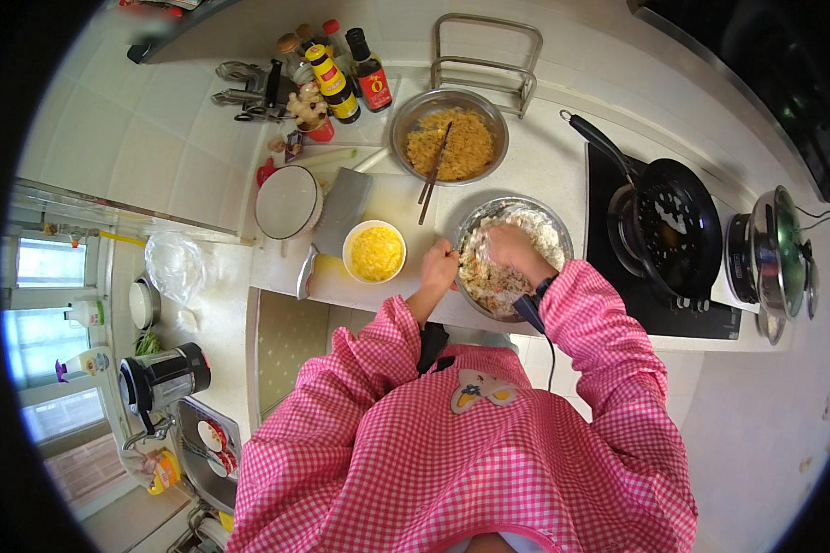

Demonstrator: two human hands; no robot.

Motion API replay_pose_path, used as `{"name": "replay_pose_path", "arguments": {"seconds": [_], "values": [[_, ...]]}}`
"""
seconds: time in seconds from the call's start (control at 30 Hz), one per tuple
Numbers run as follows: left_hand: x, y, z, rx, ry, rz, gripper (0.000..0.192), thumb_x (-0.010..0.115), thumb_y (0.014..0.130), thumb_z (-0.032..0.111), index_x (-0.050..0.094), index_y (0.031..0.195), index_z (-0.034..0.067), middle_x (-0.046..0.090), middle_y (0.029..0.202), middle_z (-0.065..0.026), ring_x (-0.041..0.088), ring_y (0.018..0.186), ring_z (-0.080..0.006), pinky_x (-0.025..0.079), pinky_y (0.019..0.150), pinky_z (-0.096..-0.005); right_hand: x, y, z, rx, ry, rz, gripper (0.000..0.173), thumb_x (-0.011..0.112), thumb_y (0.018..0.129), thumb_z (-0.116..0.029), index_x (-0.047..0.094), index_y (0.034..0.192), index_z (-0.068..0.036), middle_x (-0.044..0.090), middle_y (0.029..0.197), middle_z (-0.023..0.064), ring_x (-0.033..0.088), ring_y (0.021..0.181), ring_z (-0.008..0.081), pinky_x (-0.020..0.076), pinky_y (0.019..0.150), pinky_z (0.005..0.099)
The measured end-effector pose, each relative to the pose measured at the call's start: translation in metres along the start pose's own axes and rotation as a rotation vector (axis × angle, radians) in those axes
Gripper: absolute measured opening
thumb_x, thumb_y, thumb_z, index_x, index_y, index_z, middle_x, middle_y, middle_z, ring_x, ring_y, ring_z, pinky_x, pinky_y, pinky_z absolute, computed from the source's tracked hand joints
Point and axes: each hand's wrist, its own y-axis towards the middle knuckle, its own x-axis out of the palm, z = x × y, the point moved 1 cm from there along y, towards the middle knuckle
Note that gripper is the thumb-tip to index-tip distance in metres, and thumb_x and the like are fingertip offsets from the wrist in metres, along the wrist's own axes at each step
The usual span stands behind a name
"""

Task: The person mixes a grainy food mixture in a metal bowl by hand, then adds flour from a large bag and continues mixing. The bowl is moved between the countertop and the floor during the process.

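Observation:
A steel mixing bowl [570, 238] stands near the counter's front edge, holding white flour over a chopped mixture [491, 287] with orange bits. My left hand [440, 268] grips the bowl's left rim. Inside the bowl, my right hand [512, 247] reaches down into the mixture; its fingers are blurred and partly buried, so their grip is unclear. To the left, a white bowl [375, 252] of yellow beaten or scrambled egg sits on the cutting board [415, 200]. Behind stands a second steel bowl [501, 131] of brownish shreds [477, 142], with chopsticks [434, 173] leaning in it.
A cleaver [342, 211] lies on the board beside a white enamel-like bowl [287, 202]. Sauce bottles [370, 72] and ginger [307, 104] stand behind. At right, a black wok [678, 228] with oil sits on the cooktop [612, 290], near a lidded pot [778, 252]. The sink [204, 408] is at left.

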Motion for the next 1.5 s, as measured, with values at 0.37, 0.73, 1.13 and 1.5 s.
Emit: {"name": "replay_pose_path", "arguments": {"seconds": [0.37, 0.73, 1.13, 1.5], "values": [[0.002, -0.008, 0.005, -0.112, 0.036, -0.007, 0.014, 0.053, 0.081, 0.014, 0.049, 0.081, 0.0, 0.059, 0.079, -0.0166, 0.061, 0.049, -0.0301, 0.049, 0.038, -0.0374, 0.04, -0.077, 0.036, -0.265, -0.234, 0.118, 0.02, 0.057, 0.068, -0.004, 0.062, 0.088, -0.004, 0.064, 0.085, 0.0124, 0.062, 0.079, 0.0248, 0.047, 0.073, 0.0357], [0.004, -0.004, -0.004, -0.108, -0.005, -0.01, 0.015, 0.054, 0.081, 0.016, 0.049, 0.082, 0.001, 0.06, 0.082, -0.0154, 0.061, 0.049, -0.0293, 0.049, 0.038, -0.0367, 0.049, -0.009, 0.052, -0.27, -0.035, 0.443, 0.018, 0.054, 0.065, 0.003, 0.06, 0.082, -0.001, 0.059, 0.076, 0.0165, 0.058, 0.078, 0.0324, 0.046, 0.07, 0.0421], [-0.001, -0.004, 0.003, -0.11, -0.005, -0.059, 0.013, 0.053, 0.081, 0.013, 0.047, 0.079, 0.001, 0.058, 0.077, -0.0171, 0.061, 0.048, -0.0292, 0.048, 0.036, -0.0374, 0.001, -0.04, 0.04, -0.01, -0.036, 0.143, 0.018, 0.053, 0.078, -0.011, 0.06, 0.09, 0.002, 0.062, 0.089, 0.0188, 0.06, 0.086, 0.0345, 0.0488, 0.077, 0.0399], [0.002, 0.004, -0.011, -0.142, -0.229, -0.091, 0.011, 0.054, 0.08, 0.008, 0.048, 0.074, 0.001, 0.055, 0.068, -0.0135, 0.058, 0.046, -0.0264, 0.05, 0.035, -0.0373, 0.018, 0.013, -0.033, 0.034, -0.092, -0.126, 0.027, 0.057, 0.075, -0.013, 0.061, 0.097, 0.002, 0.061, 0.101, 0.0191, 0.06, 0.096, 0.0301, 0.0517, 0.075, 0.0413]]}}
